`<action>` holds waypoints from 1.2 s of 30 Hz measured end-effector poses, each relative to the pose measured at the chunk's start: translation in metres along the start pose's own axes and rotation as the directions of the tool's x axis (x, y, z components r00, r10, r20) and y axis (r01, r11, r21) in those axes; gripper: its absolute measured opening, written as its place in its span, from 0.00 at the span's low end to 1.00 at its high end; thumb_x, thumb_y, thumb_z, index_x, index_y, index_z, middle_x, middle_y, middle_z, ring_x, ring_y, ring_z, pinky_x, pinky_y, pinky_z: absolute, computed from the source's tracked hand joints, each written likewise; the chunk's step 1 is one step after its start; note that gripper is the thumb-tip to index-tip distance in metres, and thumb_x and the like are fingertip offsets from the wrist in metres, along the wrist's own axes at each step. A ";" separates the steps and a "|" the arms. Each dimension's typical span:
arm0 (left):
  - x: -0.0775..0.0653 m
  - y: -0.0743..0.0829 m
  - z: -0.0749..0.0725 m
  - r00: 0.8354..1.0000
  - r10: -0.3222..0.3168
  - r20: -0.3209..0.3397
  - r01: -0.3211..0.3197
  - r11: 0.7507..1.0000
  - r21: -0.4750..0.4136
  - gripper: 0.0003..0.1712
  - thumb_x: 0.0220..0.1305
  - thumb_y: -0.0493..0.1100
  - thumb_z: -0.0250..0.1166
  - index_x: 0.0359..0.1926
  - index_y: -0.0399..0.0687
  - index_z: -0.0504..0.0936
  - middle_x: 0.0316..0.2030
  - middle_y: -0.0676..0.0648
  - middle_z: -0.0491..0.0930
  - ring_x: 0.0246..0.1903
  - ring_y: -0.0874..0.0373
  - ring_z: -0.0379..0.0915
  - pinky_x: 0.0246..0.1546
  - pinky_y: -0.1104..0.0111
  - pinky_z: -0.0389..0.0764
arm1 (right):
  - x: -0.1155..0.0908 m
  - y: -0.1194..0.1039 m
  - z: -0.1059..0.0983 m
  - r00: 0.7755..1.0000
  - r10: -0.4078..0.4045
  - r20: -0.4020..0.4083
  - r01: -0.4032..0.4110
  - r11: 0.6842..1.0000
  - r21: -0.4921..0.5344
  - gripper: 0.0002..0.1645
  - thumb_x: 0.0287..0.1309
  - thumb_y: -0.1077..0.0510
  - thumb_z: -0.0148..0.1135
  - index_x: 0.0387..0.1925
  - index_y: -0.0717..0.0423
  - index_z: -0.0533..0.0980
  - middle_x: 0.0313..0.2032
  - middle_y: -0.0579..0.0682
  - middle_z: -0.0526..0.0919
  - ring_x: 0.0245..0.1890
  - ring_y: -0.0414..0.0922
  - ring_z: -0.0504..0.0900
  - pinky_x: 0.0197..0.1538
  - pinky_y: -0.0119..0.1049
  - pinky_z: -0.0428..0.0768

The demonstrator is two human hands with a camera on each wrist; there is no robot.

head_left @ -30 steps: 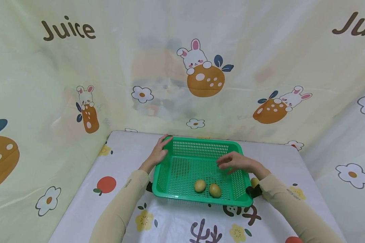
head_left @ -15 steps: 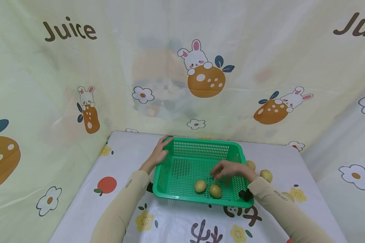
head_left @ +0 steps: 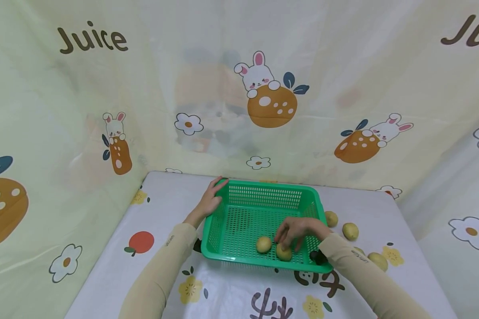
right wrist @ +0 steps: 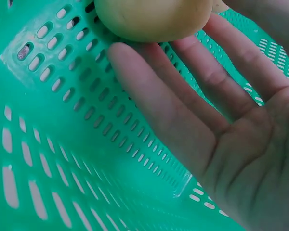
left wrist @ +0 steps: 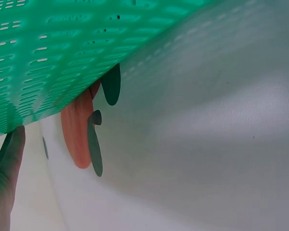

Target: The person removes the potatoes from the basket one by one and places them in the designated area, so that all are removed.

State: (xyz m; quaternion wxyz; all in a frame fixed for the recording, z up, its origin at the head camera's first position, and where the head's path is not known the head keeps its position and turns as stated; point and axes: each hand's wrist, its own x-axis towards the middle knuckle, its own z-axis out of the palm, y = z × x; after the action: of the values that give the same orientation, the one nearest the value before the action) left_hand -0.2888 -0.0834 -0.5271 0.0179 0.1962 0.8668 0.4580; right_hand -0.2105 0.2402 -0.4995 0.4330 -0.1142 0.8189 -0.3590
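A green plastic basket (head_left: 245,261) with slotted walls lies on the table, two round yellowish potatoes in its near half. At its far left corner, my left hand (head_left: 208,204) grips the rim; in the left wrist view a finger (left wrist: 17,149) lies against the outer wall. My right hand (head_left: 297,230) reaches into the basket, fingertips right at the right-hand potato (head_left: 284,253). The right wrist view shows the fingers (right wrist: 159,101) nearly straight, reaching under and beside this potato (right wrist: 154,19). The other potato (head_left: 264,244) rests just to the left.
Several more potatoes (head_left: 350,231) lie on the table right of the basket, some partly behind the right sleeve (head_left: 357,261). A patterned cloth (head_left: 175,266) covers the table. Printed curtains (head_left: 215,88) stand close behind and at both sides.
My right hand has moved down and toward me inside the basket, to the right-hand potato. More potatoes beside the basket show as the arm shifts. The left hand stays at the rim.
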 end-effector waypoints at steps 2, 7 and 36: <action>0.000 0.001 0.000 1.000 -0.003 0.002 0.003 1.000 -0.004 0.41 0.56 0.28 0.47 0.74 0.43 0.61 0.76 0.39 0.48 0.74 0.41 0.42 0.68 0.44 0.54 | 0.001 0.000 0.001 1.000 0.015 0.000 -0.015 1.000 -0.002 0.19 0.51 0.67 0.71 0.48 0.59 0.83 0.40 0.50 0.86 0.39 0.46 0.84 0.37 0.48 0.85; -0.001 0.002 -0.001 1.000 -0.014 0.007 0.014 1.000 -0.015 0.41 0.57 0.28 0.47 0.75 0.46 0.61 0.76 0.40 0.47 0.75 0.43 0.42 0.69 0.44 0.54 | 0.002 -0.001 0.003 1.000 0.022 0.005 -0.022 1.000 -0.017 0.15 0.49 0.68 0.72 0.42 0.58 0.85 0.36 0.50 0.85 0.36 0.46 0.84 0.36 0.46 0.85; -0.001 0.004 0.000 1.000 0.005 -0.003 -0.005 1.000 -0.021 0.40 0.56 0.27 0.46 0.74 0.39 0.61 0.75 0.37 0.48 0.74 0.40 0.42 0.68 0.42 0.53 | -0.009 0.011 -0.022 0.948 -0.275 -0.162 0.288 0.956 0.064 0.19 0.53 0.65 0.70 0.48 0.65 0.83 0.48 0.59 0.83 0.38 0.48 0.85 0.40 0.48 0.85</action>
State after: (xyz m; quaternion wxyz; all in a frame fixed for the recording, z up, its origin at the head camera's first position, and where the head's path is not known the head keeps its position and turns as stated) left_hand -0.2863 -0.0822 -0.5238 0.0174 0.1974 0.8614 0.4677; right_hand -0.2212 0.2636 -0.4936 0.3185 -0.1832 0.8083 -0.4601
